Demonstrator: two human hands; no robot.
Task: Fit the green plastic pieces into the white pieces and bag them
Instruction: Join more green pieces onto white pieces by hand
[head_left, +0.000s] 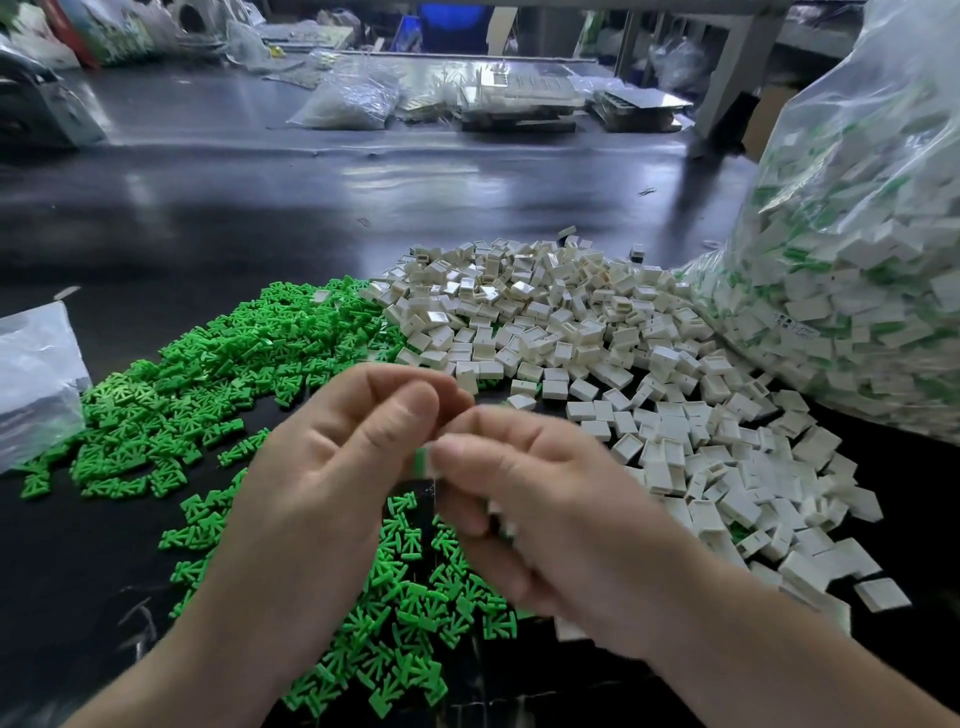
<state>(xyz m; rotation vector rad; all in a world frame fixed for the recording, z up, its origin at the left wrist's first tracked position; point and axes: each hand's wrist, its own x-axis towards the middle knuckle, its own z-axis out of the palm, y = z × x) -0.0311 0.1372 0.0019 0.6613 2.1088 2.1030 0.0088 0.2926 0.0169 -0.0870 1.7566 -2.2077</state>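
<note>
My left hand (332, 467) and my right hand (540, 499) meet above the table, fingertips together. Between them they pinch a small piece (425, 461) that shows green on its left and white on its right; most of it is hidden by the fingers. My right hand is blurred. A heap of green plastic pieces (208, 374) spreads to the left and under my hands. A heap of white square pieces (597, 332) lies to the right. A big clear bag (852, 270) full of white and green pieces stands at the far right.
The black table (260, 218) stretches away behind the heaps. A flat clear plastic bag (36, 374) lies at the left edge. Further bags, trays and clutter (467, 93) sit along the far side.
</note>
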